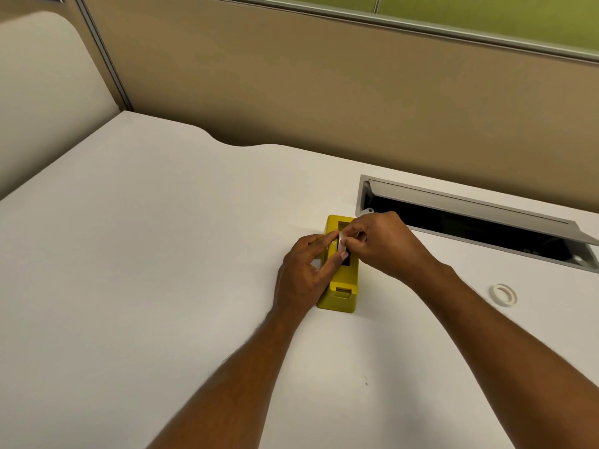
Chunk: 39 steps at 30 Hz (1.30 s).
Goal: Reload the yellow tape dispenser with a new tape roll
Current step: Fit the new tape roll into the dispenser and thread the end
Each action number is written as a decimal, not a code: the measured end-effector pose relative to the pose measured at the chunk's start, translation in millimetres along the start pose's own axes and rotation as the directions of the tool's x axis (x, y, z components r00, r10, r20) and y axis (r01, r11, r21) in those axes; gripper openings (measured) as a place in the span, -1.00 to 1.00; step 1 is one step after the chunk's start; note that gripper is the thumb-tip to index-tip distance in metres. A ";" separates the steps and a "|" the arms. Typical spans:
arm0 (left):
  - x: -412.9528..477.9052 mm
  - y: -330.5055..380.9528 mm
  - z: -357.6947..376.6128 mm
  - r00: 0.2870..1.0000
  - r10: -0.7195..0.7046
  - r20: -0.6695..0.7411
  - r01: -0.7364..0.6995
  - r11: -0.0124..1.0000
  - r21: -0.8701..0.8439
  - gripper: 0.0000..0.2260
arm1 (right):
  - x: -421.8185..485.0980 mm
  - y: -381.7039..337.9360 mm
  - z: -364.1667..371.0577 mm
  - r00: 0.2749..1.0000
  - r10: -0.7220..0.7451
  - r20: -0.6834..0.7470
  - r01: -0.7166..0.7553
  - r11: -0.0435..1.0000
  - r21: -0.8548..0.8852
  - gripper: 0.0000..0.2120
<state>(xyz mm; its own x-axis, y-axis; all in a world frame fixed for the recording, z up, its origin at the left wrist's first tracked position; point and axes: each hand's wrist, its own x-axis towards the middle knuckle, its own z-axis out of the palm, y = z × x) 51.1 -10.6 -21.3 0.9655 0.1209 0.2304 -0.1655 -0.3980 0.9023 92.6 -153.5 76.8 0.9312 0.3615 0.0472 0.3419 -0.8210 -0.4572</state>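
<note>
Head view. Dispenser [340,296]: yellow, on the table [162,254] toward its right rear, just before the cable hatch [470,222]. Roll [341,243]: white, at the top slot, seemingly not fully seated; threading to the cutter likely remains. Ring [503,294]: probably the spent core, well apart toward the right edge. Right hand [385,244]: fingertips pinch the roll. Left hand [301,277]: fingers fairly straight, pressed against the dispenser's side and the roll.

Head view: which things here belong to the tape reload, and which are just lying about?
Job: yellow tape dispenser; tape roll at its slot, pinched by right hand, touched by left hand.
Lying about: thin white ring on desk; open cable hatch.
</note>
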 end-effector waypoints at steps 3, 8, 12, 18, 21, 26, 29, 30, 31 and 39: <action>-0.1 -0.8 0.2 1.000 -0.005 -0.001 0.005 1.000 0.008 -0.58 | -1.0 -1.0 -1.2 1.000 -0.008 0.008 0.008 1.000 -0.006 -0.83; 0.3 -0.6 0.7 1.000 -0.008 0.005 0.008 1.000 0.018 -0.57 | -1.6 -0.6 1.1 0.999 -0.007 -0.034 0.007 1.000 -0.007 -0.88; 0.1 1.5 0.3 1.000 -0.017 -0.002 0.017 1.000 -0.008 -0.56 | -2.0 0.2 2.1 0.999 -0.015 -0.039 0.015 1.000 -0.010 -0.89; 0.3 1.9 0.1 1.000 -0.018 -0.009 0.018 1.000 0.006 -0.60 | 0.8 0.8 -0.2 0.999 0.002 -0.032 -0.001 1.000 0.007 -0.87; 0.4 0.0 0.2 1.000 -0.011 -0.010 0.011 1.000 0.016 -0.61 | 2.4 0.3 0.5 0.999 0.010 -0.034 -0.009 1.000 0.013 -0.86; 0.4 -0.8 1.2 1.000 -0.014 -0.012 0.014 1.000 0.026 -0.59 | 3.8 1.2 1.7 0.998 0.033 -0.046 -0.031 0.999 0.044 -0.87; 1.1 -0.8 1.3 1.000 -0.015 -0.010 0.016 1.000 0.015 -0.58 | 4.1 3.2 2.9 0.997 0.053 -0.057 -0.048 0.996 0.080 -0.89; 1.3 -1.0 1.2 1.000 -0.013 -0.009 0.013 1.000 0.011 -0.59 | 4.3 3.5 3.1 0.996 0.060 -0.060 -0.054 0.994 0.091 -0.90; 1.4 -1.3 1.2 1.000 -0.008 -0.008 0.008 1.000 0.011 -0.61 | 4.7 3.6 3.1 0.996 0.063 -0.062 -0.057 0.994 0.098 -0.90; 0.9 0.3 1.5 1.000 -0.013 -0.019 0.013 1.000 0.019 -0.61 | 7.7 3.6 3.8 0.996 0.063 -0.067 -0.058 0.995 0.081 -0.89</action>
<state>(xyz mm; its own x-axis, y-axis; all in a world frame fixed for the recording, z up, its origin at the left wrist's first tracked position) 52.2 -12.0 -21.3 0.9637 0.1428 0.2256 -0.1490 -0.4134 0.8983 100.5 -152.0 72.2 0.9573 0.2783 0.0776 0.2761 -0.8018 -0.5301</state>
